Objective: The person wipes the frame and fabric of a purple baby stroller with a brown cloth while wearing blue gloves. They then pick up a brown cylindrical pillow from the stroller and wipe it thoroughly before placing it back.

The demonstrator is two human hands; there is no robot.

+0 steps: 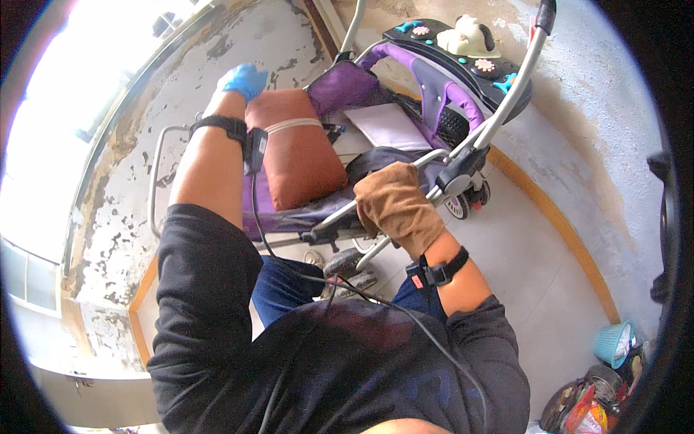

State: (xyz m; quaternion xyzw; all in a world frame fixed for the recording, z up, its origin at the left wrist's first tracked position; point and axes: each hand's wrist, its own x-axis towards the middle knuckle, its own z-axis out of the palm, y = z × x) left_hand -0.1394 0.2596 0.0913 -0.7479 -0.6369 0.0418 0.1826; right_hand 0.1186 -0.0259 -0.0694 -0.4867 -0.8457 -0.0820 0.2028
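A purple-and-grey baby stroller [339,89] with silver tubing stands before me. My right hand [398,209], covered by brown fabric, is closed around the near side tube of its frame [339,216]. In a blue glove, my left hand [242,81] is at the upper left end of a reddish-brown cushion [303,157]; its fingers are bent and whether they grip anything is hidden. A pale cord [293,126] runs across the cushion, which lies on the seat. Beyond it in the stroller rests a white flat panel [387,126].
A black play tray [444,46] with a white animal-head toy [467,37] spans the stroller's far end. Peeling walls [233,59] surround it. At lower right are a turquoise basket [614,343] and plastic bags [585,409]. Black cables [428,333] hang across my chest.
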